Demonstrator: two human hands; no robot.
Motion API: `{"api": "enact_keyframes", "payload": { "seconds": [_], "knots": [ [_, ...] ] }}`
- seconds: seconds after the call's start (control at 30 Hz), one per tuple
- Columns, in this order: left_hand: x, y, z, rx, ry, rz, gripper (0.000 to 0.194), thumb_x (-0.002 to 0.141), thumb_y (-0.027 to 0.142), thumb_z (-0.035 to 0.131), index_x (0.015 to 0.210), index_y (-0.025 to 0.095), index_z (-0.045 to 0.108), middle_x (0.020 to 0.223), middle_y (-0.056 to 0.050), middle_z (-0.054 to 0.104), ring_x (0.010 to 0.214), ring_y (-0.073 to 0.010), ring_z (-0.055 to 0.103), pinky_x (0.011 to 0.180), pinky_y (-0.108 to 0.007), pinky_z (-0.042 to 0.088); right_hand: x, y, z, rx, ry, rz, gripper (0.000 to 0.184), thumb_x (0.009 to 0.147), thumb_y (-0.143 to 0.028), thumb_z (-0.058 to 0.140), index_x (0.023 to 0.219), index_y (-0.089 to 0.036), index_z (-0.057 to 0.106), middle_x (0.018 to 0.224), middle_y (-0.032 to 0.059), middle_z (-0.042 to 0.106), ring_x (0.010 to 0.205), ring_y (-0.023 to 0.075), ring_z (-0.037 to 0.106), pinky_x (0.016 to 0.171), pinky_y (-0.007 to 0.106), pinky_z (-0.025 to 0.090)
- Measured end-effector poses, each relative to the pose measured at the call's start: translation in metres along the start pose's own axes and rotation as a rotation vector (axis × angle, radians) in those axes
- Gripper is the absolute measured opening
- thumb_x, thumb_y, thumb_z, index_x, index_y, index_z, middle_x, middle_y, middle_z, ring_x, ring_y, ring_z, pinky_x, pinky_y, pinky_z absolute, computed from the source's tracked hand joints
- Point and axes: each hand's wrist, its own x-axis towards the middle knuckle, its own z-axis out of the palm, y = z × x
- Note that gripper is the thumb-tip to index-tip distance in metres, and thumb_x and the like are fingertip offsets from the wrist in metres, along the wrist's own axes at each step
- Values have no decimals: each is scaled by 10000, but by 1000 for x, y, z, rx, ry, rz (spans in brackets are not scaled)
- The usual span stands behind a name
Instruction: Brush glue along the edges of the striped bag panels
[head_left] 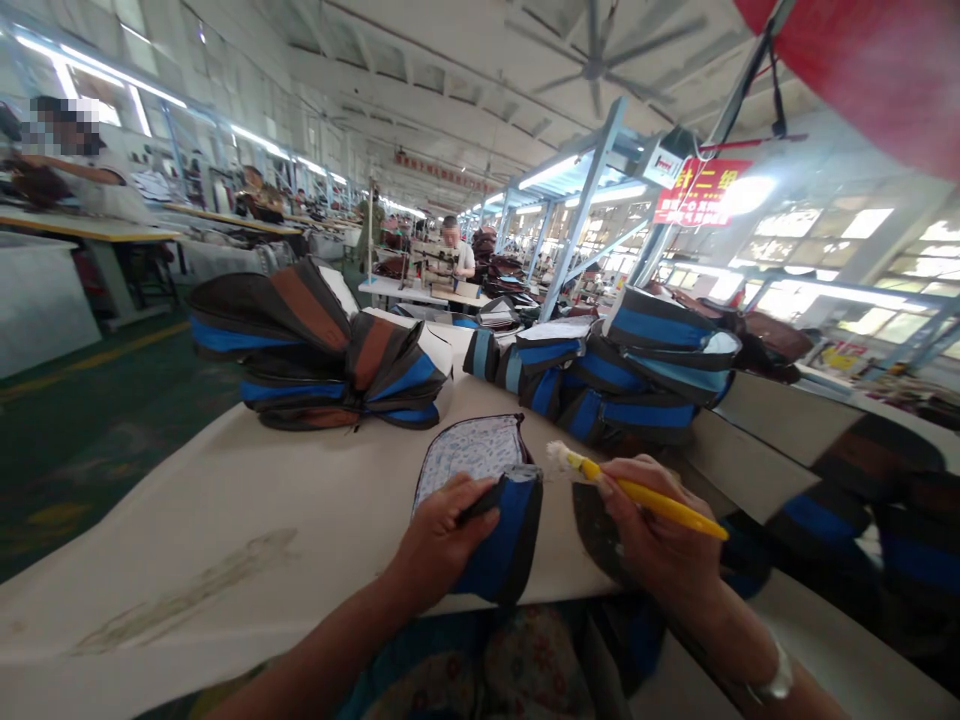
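My left hand (450,535) is closed on the edge of a blue and black fabric piece (514,525), thumb on top. Behind the hand, a pale printed lining (472,445) with a dark border shows on this piece. In my right hand (660,520) is a yellow-handled brush (667,508), held like a pen. Its whitish bristle tip (559,455) points left, just right of the fabric piece and apart from it. A dark curved piece (596,525) lies on the table beneath my right hand, partly covered by it.
Stacked black, blue and brown pieces (307,345) stand at the table's back left; another blue and black stack (637,365) stands at the back right. The pale table (187,520) bears a greenish smear. More pieces (825,520) lie at right. People work farther off.
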Motion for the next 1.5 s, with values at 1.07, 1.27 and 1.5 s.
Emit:
{"api": "enact_keyframes", "payload": {
  "seconds": [1.07, 1.27, 1.5],
  "knots": [
    [-21, -7, 39, 1008, 66, 703, 259, 989, 156, 428, 1228, 112, 517, 793, -43, 593, 692, -195, 579, 571, -330, 428, 7, -34, -17, 29, -432, -132, 97, 954, -159, 548, 892, -234, 555, 778, -2, 627, 908, 214, 656, 808, 359, 510],
    [-18, -8, 40, 997, 79, 703, 235, 977, 157, 440, 1181, 127, 551, 782, -33, 590, 653, -200, 571, 548, -342, 430, 7, -40, -15, -28, -321, -146, 68, 952, -174, 548, 916, -221, 583, 834, 31, 669, 881, 228, 673, 763, 364, 522],
    [-7, 0, 0, 897, 241, 710, 237, 977, 188, 458, 1164, 145, 598, 863, -63, 651, 722, -206, 607, 618, -329, 485, 2, -36, -35, 234, -48, 236, 31, 907, -242, 655, 880, -240, 671, 935, 30, 691, 916, 207, 671, 801, 308, 530]
  ]
}}
